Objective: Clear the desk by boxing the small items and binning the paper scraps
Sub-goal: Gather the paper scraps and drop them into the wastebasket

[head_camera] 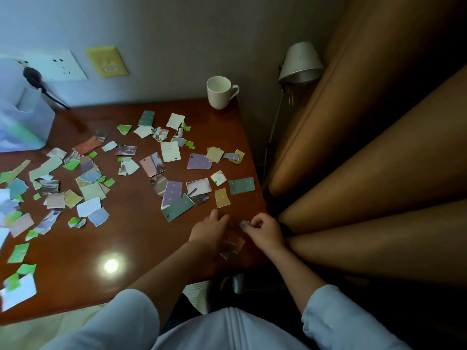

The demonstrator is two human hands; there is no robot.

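Reddish-brown wood: the desk (131, 238), glossy, with a bright spot of light reflected near its front edge.
Paper scraps (174, 151): torn pieces in green, mauve, cream, teal and pink, strewn over most of the desk, thickest at the left and centre.
Left hand (208, 232): low over the desk near the front right corner, fingers curled loosely down onto a few scraps lying beneath it; whether they actually grip one, I cannot tell.
Right hand (265, 232): just beside the left, fingers pinched on a small greyish scrap (244, 224).
Mug (220, 92): white, upright at the back right corner.
Clear box (24, 122): at the back left edge, blurred.
Lamp (300, 63): grey shade beside the desk, by the tan curtain (366, 137).
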